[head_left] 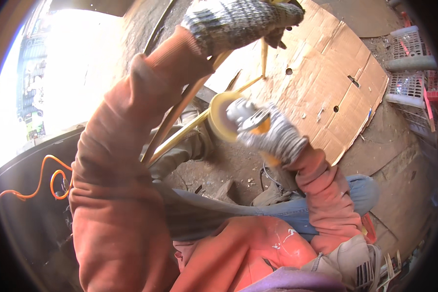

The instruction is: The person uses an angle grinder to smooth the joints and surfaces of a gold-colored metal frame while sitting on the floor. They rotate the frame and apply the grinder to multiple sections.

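My left hand [241, 25], in a grey knit glove, is raised at the top of the view. Its fingers are wrapped round the upper part of a yellow-brown frame of thin bars [180, 134], which slants down between my arms. An angle grinder [263, 127] with a yellow body is in my right hand [280, 137], gloved too, near the middle. The grinder's round yellowish disc [217, 119] faces left, right beside one of the bars. Whether disc and bar touch, I cannot tell. My glove hides much of the grinder.
A large flattened cardboard sheet [321, 73] with holes lies on the dirty floor ahead. Plastic crates [408, 87] stand at the far right, crossed by a grey pipe [411, 63]. At left an orange cord [40, 177] curls over a dark panel. My bent legs [277, 214] are below.
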`<control>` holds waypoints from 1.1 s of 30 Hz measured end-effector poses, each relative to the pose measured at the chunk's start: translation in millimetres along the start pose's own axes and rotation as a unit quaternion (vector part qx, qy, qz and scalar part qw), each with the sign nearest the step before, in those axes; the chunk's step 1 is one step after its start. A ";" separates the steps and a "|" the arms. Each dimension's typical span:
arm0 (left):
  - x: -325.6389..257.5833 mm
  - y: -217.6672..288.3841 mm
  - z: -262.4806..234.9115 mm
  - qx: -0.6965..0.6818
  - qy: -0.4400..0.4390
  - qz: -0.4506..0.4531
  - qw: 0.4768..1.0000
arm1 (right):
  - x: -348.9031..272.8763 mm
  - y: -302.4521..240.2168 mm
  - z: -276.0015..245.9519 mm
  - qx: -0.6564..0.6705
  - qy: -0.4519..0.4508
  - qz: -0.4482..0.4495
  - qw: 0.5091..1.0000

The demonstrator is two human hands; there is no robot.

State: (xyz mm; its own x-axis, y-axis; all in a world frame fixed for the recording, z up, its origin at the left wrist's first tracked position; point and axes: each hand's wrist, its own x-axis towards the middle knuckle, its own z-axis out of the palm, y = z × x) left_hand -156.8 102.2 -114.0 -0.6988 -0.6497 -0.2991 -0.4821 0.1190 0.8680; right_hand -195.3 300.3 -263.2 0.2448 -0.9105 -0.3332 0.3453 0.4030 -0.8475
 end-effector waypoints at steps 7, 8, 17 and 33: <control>-7.6 -12.7 -14.5 -0.074 -0.068 0.082 0.992 | -0.6 -4.0 34.0 -0.059 -0.048 -0.002 0.997; -11.4 -12.9 -18.2 -0.074 -0.079 0.082 0.991 | 7.9 -7.5 23.8 -0.041 -0.052 0.028 0.997; 27.0 -62.9 -63.3 -0.171 0.061 0.025 0.983 | 7.0 -19.7 18.2 0.036 -0.025 -0.021 0.999; 45.0 -124.8 -102.0 -0.249 0.123 -0.007 0.961 | 26.5 53.3 20.5 -0.297 -0.077 -0.146 0.941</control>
State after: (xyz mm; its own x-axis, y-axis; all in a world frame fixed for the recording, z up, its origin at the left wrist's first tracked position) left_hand -74.2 -18.4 -195.3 -0.5180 -0.8138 -0.2634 -0.1352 -0.2262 0.9647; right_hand -151.9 299.5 -308.7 0.3625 -0.9316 -0.0257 -0.1374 -0.0261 -0.9902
